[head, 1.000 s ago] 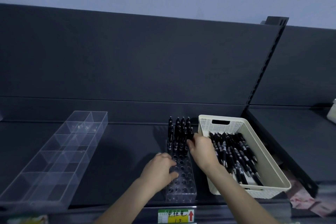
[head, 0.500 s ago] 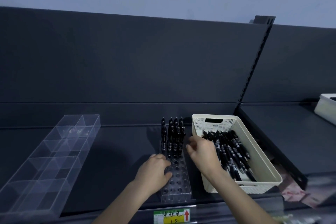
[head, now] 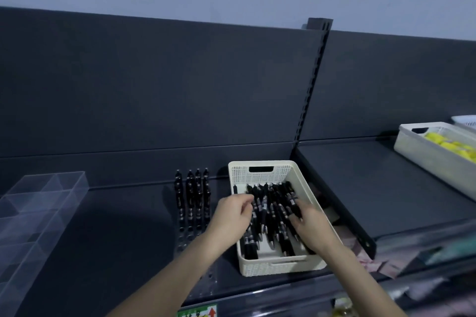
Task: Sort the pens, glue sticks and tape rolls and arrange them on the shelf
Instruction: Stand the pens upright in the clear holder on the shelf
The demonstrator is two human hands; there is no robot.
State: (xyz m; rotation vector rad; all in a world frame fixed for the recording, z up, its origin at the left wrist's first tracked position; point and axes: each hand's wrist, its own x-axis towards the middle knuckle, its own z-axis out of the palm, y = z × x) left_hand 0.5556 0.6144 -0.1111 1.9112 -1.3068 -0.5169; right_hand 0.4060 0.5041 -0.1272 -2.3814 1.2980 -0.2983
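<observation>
A cream perforated basket [head: 283, 266] sits on the dark shelf [head: 116, 226] and holds several loose black pens [head: 273, 216]. Left of it stands a clear pen rack with holes [head: 183, 240]; several black pens [head: 192, 193] stand upright in its back rows. My left hand [head: 230, 219] reaches over the basket's left wall, fingers curled at the pens' upper ends. My right hand [head: 310, 226] is inside the basket, fingers bent down among the pens. Whether either hand grips a pen is hidden.
A clear compartment tray [head: 38, 213] lies at the far left of the shelf. On the neighbouring shelf to the right, a second pale basket [head: 422, 154] holds yellow items [head: 453, 148]. A slotted upright [head: 311, 85] divides the two shelves. Pink packets [head: 373, 264] lie below right.
Both hands have left the pen rack and moved right into the basket of loose pens. The camera has turned right, bringing the basket with yellow items into view.
</observation>
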